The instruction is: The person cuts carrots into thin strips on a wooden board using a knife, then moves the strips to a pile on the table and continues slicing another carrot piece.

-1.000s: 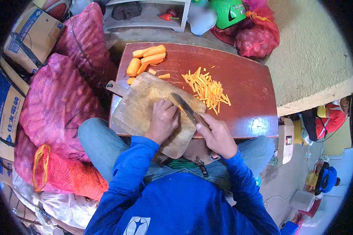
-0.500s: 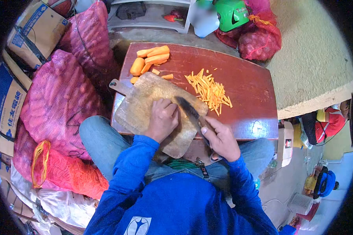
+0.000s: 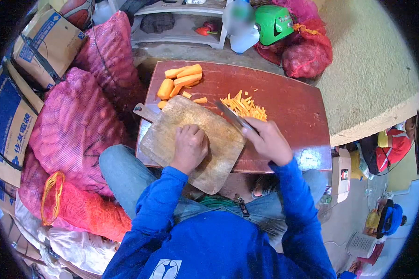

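Observation:
A wooden cutting board (image 3: 221, 156) with a handle lies at an angle on the red-brown table. My left hand (image 3: 190, 145) rests on it, fingers curled down; whatever may be under them is hidden. In my right hand (image 3: 268, 139) is a kitchen knife (image 3: 233, 115), its blade beyond the board's right edge, in front of a pile of carrot strips (image 3: 243, 105). Peeled carrot pieces (image 3: 166, 88) sit in a heap at the table's far left corner. A few small carrot offcuts (image 3: 200, 100) lie between that heap and the strips.
Large pink mesh sacks (image 3: 74, 125) of long roots and cardboard boxes (image 3: 49, 42) crowd the left side. Behind the table (image 3: 298, 111) are a grey shelf (image 3: 181, 37), a green helmet (image 3: 274, 23) and a red mesh bag (image 3: 307, 56). A concrete ledge (image 3: 368, 74) runs along the right.
My right hand has carried the knife off the board, rightward to the carrot strips. My left hand stays curled on the board. The whole view has shifted slightly.

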Demonstrator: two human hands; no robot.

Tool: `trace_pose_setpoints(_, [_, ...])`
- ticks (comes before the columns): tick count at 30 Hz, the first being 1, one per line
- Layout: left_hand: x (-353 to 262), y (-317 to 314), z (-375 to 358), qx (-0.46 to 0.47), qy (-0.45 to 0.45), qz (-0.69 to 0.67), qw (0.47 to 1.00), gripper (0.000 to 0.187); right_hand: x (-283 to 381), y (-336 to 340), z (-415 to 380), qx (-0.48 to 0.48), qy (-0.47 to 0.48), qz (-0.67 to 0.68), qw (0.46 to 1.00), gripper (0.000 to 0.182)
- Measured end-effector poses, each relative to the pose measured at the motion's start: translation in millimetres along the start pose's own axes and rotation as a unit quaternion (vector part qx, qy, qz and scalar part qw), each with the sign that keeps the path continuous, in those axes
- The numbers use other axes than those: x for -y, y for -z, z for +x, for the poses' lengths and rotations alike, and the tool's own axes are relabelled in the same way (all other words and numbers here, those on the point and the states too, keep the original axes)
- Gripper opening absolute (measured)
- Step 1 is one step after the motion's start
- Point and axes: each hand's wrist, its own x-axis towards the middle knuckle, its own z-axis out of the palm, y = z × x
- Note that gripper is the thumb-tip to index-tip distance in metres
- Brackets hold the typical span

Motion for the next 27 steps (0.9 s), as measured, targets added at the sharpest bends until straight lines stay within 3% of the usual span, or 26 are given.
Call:
trace_pose_setpoints(4, [3,-1,-1,0.014,0.008,-0.006,1.0,0.01,-3,-14,48,0.038,0.056,-0.014,0.998,0.026])
trace_pose_setpoints(8, [3,-1,0,0.011,0.013,-0.012,1.0,0.01,-13,-18,68,0.078,0.051,-0.051,0.994,0.026])
trace_pose_setpoints(14, [1,5,2,0.041,0.014,-0.016,0.999,0.013,27,20,8,0.052,0.013,-0.026,0.998,0.028])
trace_pose_setpoints(16, [-4,3,5,-0.049,0.014,-0.042,0.998,0.014,37,24,-20,0.027,-0.028,-0.002,0.999,0.029])
trace_pose_setpoints(19, [-10,6,6,-0.06,0.045,-0.058,0.995,0.02,36,24,-52,0.061,-0.055,-0.002,0.997,0.033])
trace_pose_setpoints(25, [-5,-5,1,-0.004,-0.017,-0.023,1.0,0.016,29,20,-69,0.076,-0.069,0.045,0.994,0.037])
trace_pose_setpoints(27, [-3,-9,2,-0.006,-0.021,-0.016,1.0,0.014,24,17,-74,0.042,-0.047,0.074,0.995,0.037])
